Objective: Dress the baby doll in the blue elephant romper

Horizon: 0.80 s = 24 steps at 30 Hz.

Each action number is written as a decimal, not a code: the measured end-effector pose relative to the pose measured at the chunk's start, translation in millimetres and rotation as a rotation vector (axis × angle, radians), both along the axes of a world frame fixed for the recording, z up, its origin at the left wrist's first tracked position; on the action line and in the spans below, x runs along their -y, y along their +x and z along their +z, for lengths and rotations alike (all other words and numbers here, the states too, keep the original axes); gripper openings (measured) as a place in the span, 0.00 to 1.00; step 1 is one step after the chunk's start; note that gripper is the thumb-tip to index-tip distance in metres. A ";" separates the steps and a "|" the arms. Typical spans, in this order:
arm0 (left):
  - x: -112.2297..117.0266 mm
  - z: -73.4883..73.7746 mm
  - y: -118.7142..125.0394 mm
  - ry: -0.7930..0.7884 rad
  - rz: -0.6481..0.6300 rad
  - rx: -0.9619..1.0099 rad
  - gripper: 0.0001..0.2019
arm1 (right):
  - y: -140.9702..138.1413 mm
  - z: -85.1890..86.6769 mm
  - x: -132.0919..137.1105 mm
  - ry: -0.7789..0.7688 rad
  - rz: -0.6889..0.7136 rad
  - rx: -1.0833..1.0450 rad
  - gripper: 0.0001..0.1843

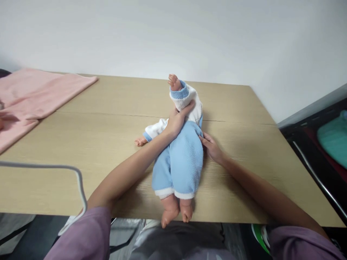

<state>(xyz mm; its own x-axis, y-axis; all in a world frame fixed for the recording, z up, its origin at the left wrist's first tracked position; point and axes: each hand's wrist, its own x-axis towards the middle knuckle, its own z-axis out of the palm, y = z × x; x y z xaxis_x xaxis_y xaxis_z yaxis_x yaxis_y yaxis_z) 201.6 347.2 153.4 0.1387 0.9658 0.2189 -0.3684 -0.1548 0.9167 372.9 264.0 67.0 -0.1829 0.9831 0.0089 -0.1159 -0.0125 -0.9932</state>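
A baby doll (179,162) in light blue trousers and a white top with blue cuffs lies on the wooden table (244,119), its bare feet over the near edge. My left hand (179,119) is closed around the doll's raised arm in its white sleeve (187,97), holding it up. My right hand (211,146) rests against the doll's right side at the waist of the blue trousers, its fingers pressed to the cloth. The doll's head is hidden behind my left hand and the clothing.
A pink cloth (32,97) lies spread on the table's far left. A white cable (67,173) curves over the near left edge. Right of the table a dark stand holds a teal object (333,139). A white wall runs behind.
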 end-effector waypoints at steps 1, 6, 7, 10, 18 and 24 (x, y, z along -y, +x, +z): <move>-1.1 0.0 -2.2 -0.005 -0.002 0.014 0.26 | -4.1 1.4 -1.4 -0.003 0.001 -0.013 0.38; -6.1 -2.9 -13.9 -0.058 -0.049 0.112 0.24 | -13.6 0.4 -7.8 -0.022 0.037 -0.091 0.38; -6.2 -2.9 -16.0 -0.076 -0.068 0.125 0.24 | -13.2 -0.7 -8.9 -0.028 0.055 -0.090 0.38; -5.2 0.2 -21.1 -0.142 -0.128 0.161 0.25 | -9.9 -3.4 -13.5 -0.013 0.105 -0.024 0.37; -13.0 12.9 -38.4 -0.191 -0.188 0.080 0.24 | -9.3 4.3 -16.4 0.219 0.157 0.218 0.34; -27.3 11.1 -52.2 -0.126 -0.055 0.014 0.27 | -31.5 3.9 -3.5 0.003 0.061 -0.058 0.32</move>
<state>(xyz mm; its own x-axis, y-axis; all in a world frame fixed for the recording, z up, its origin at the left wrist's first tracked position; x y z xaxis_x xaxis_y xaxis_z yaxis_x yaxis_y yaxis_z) 149.4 374.5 164.5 0.1896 0.9769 0.0987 -0.3859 -0.0182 0.9223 341.4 267.5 70.9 -0.2418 0.9700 0.0237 -0.1719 -0.0188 -0.9849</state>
